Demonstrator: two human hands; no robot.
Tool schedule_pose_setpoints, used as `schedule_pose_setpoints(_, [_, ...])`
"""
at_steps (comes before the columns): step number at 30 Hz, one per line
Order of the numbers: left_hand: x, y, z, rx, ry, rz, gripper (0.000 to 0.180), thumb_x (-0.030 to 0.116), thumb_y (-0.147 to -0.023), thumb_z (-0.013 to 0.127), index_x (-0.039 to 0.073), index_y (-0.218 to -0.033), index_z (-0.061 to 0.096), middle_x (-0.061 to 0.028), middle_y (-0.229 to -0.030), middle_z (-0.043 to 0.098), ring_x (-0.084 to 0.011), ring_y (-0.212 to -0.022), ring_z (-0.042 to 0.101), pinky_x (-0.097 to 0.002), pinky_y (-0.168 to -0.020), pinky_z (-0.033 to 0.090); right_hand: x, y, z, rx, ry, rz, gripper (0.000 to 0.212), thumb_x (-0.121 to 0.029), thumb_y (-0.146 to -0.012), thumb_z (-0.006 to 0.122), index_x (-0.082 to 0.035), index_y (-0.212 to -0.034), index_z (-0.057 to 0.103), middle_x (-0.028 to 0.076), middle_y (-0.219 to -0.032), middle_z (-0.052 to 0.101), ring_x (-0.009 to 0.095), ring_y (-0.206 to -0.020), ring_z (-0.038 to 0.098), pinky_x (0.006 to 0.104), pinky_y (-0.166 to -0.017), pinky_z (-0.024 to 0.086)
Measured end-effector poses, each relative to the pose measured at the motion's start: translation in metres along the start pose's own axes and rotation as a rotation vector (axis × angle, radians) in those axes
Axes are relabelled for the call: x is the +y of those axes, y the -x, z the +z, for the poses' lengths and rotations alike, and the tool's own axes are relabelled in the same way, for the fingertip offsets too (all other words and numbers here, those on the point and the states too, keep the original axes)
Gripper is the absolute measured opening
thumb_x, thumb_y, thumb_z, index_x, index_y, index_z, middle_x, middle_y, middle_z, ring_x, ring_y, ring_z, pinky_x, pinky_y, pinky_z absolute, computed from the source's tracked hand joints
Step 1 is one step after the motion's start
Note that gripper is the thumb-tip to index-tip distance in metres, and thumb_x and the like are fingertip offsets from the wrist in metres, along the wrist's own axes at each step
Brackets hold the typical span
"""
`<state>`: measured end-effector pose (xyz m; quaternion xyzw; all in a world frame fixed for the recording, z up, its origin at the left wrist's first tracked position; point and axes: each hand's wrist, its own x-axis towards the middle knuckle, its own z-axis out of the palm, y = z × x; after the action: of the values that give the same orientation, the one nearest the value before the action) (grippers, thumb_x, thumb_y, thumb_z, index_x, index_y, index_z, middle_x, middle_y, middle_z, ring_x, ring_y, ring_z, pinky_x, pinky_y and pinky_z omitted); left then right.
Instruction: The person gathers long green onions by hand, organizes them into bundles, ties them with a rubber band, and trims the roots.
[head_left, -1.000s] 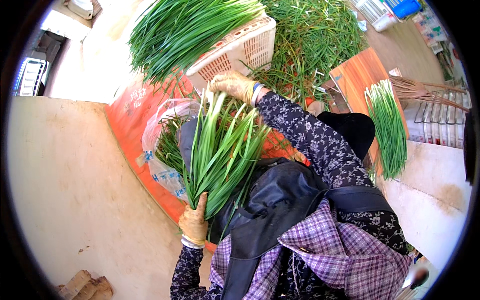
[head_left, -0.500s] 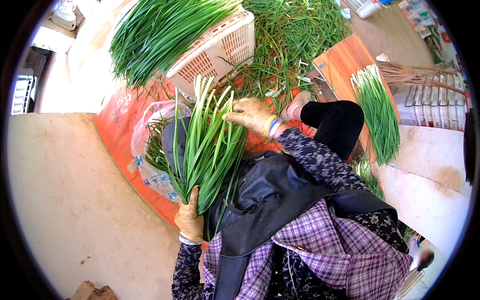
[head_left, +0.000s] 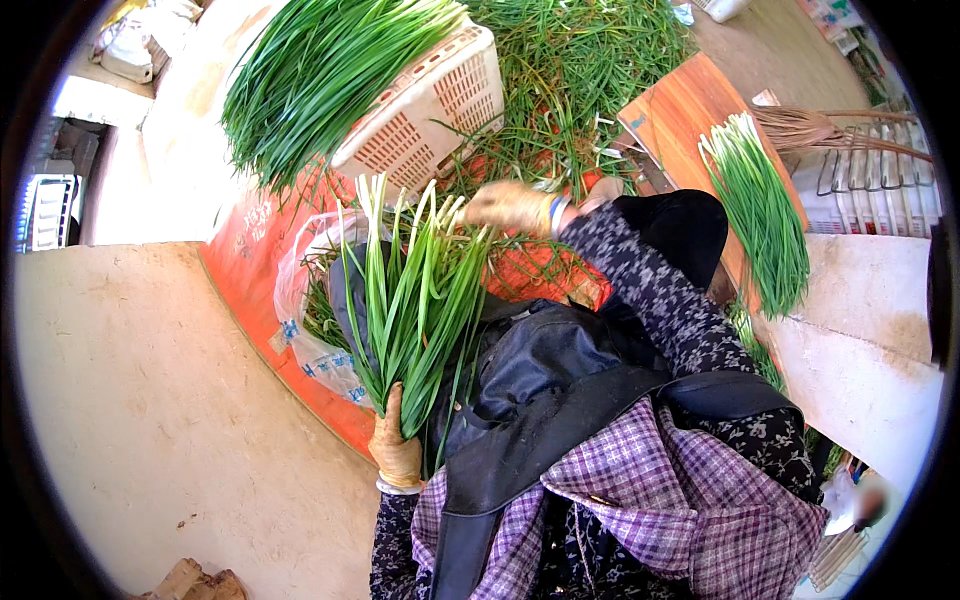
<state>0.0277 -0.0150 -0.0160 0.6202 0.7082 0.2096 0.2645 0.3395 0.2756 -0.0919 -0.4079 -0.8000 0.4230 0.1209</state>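
Note:
My left hand (head_left: 398,450), in a yellowish glove, is closed round the lower leafy part of a bunch of garlic chives (head_left: 415,310). The bunch fans upward over my lap, its pale stem ends at the top. Beside those ends, on their right, is my right hand (head_left: 510,208), also gloved. Motion smears its fingers, so whether it holds a stalk does not show. Left of the bunch, partly behind it, a clear plastic bag (head_left: 325,350) contains loose green scraps.
A white slotted basket (head_left: 425,100) heaped with chives (head_left: 320,80) stands ahead. Loose green leaves (head_left: 590,60) cover the ground beyond an orange-red sheet (head_left: 245,255). At right, a neat chive bundle (head_left: 765,220) lies on a wooden board (head_left: 680,110), near a broom (head_left: 800,130).
My right hand has shifted slightly right, away from the stems, and is now blurred. My left hand sits a little lower and further right, still gripping the chives.

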Motion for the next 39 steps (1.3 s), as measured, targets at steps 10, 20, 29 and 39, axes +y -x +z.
schedule_pose_setpoints(10, [0.008,-0.006,-0.007,-0.110,0.343,-0.124,0.065,-0.018,-0.078,0.050,0.008,-0.139,0.048,-0.0136,-0.129,0.060,-0.0224,-0.116,0.059,-0.0306,-0.098,0.044,0.046,0.013,-0.007,0.682,-1.128,0.346,0.025,-0.023,-0.094,0.053,-0.004,-0.082,0.063,0.008,-0.079,0.065,0.019,-0.062,0.062,0.0293,-0.056,0.052])
schedule_pose_setpoints(20, [-0.025,0.001,0.012,-0.074,0.422,-0.101,0.063,-0.018,-0.079,0.051,0.006,-0.137,0.049,-0.0149,-0.130,0.059,-0.0228,-0.118,0.058,-0.0306,-0.100,0.044,-0.019,-0.025,0.008,0.447,-0.734,0.370,0.036,-0.040,-0.087,0.066,-0.004,-0.091,0.064,0.008,-0.072,0.065,0.015,-0.054,0.060,0.0294,-0.051,0.047])
schedule_pose_setpoints(29, [-0.026,0.001,0.001,-0.107,0.417,-0.153,0.061,-0.018,-0.079,0.051,0.006,-0.136,0.051,-0.0137,-0.131,0.058,-0.0226,-0.120,0.056,-0.0309,-0.102,0.042,-0.022,0.016,0.010,-0.023,-0.792,0.326,0.022,-0.027,-0.089,0.065,-0.007,-0.096,0.060,0.003,-0.079,0.064,0.011,-0.066,0.061,0.0258,-0.057,0.049])
schedule_pose_setpoints(39, [-0.006,-0.009,-0.013,-0.144,0.379,-0.147,0.062,-0.020,-0.077,0.048,0.005,-0.134,0.054,-0.0132,-0.130,0.059,-0.0214,-0.119,0.057,-0.0300,-0.102,0.042,-0.050,-0.017,0.020,-0.235,0.216,-0.079,0.037,-0.039,-0.088,0.055,-0.009,-0.105,0.070,0.011,-0.101,0.068,0.031,-0.099,0.062,0.0427,-0.087,0.047])
